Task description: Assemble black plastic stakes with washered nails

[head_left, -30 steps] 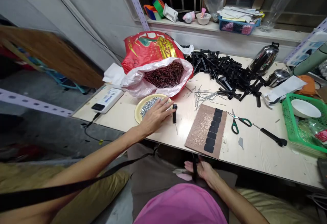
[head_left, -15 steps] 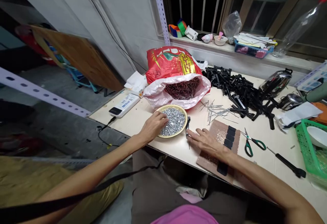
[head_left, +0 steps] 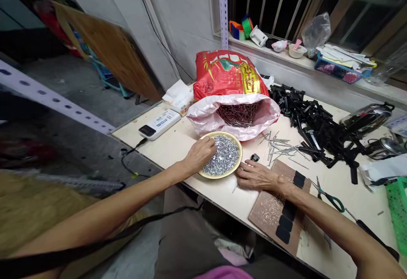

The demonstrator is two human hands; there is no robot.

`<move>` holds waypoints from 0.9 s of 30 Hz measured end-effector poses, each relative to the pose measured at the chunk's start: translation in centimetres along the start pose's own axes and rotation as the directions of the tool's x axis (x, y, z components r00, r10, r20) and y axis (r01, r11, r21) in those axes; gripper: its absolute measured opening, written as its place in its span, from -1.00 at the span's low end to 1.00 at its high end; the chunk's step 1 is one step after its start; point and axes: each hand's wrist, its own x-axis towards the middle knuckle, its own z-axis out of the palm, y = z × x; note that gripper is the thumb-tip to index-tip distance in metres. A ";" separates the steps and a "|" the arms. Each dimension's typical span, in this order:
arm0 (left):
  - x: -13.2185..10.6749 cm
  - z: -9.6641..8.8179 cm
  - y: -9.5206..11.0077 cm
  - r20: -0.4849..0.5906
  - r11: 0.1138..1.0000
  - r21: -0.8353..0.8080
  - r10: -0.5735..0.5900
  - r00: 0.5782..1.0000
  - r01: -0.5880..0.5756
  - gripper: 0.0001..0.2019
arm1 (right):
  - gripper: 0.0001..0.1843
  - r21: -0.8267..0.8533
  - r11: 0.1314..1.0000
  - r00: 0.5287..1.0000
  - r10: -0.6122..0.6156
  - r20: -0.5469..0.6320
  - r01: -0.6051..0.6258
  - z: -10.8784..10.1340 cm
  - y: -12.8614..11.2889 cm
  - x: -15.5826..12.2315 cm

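My left hand (head_left: 201, 155) rests at the left side of a round yellowish bowl (head_left: 239, 160). Its fingers are bunched together on small silvery metal pieces (head_left: 224, 154) that look like nuts or washers. Whatever the fingertips pinch is hidden. Just right of the bowl, my right hand (head_left: 256, 175) lies on the table with its fingers curled over a black plastic part (head_left: 255, 157). The part's dark end shows beyond the knuckles, and a thin metal rod (head_left: 235, 188) sticks out below the fingers.
Behind the bowl lies a red bag (head_left: 229, 77) full of brownish screws or nails. Loose metal rods (head_left: 280, 145), a heap of black plastic parts (head_left: 318, 122), a brown board with black pads (head_left: 273, 207) and scissors (head_left: 333, 200) are to the right. A white power bank (head_left: 160, 124) sits left.
The view has swung, so the table things sit further right. My right hand's fingers, spread before, have closed over the black part. My left hand stays at the bowl.
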 end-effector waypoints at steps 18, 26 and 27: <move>0.5 -1.4 0.3 0.031 0.419 -0.863 -0.514 0.857 0.282 -0.82 | -0.74 0.353 0.543 0.551 0.830 -0.087 -0.762 -4.4 -0.3 5.3; 0.2 -3.3 2.3 0.143 0.041 -0.972 -0.672 0.726 0.230 -0.77 | -0.66 0.190 0.505 0.530 0.841 0.110 -0.842 -4.8 -1.0 7.8; 0.2 -3.4 2.3 0.141 0.033 -0.974 -0.680 0.720 0.222 -0.78 | -0.66 0.177 0.498 0.521 0.845 0.121 -0.849 -5.0 -1.0 8.0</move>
